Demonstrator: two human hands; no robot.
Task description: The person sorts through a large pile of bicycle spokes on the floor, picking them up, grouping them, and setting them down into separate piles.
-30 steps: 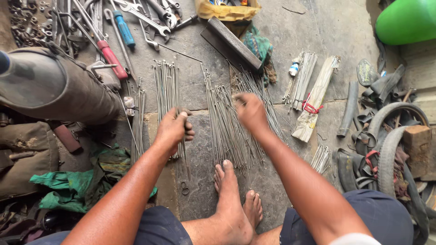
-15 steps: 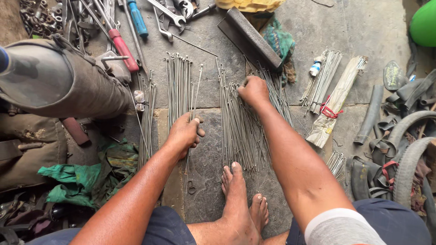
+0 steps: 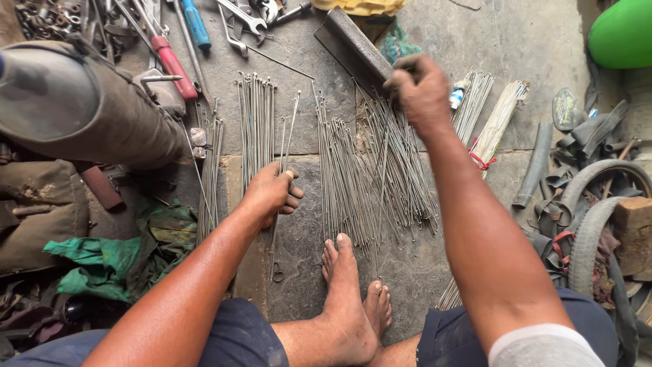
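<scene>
Grey stone floor [image 3: 475, 41] is covered with thin metal spokes and tools. Since a moment ago, the right hand [image 3: 420, 88] has moved up to the far end of the big spoke pile [image 3: 370, 177] and is curled shut, pinching some. The left hand [image 3: 273, 190] stays closed around a few spokes [image 3: 285, 136] beside the neat bunch [image 3: 256, 115], so sorting goes on.

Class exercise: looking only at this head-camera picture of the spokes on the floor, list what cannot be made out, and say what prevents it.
Head view only:
- Right hand fingertips: curled under, so its grip on the loose spokes is hidden.
- Left hand palm: turned down, hiding how many spokes it pinches.
- Green container: cut off by the top right edge.
- Small bottle: partly behind the right hand.
</scene>
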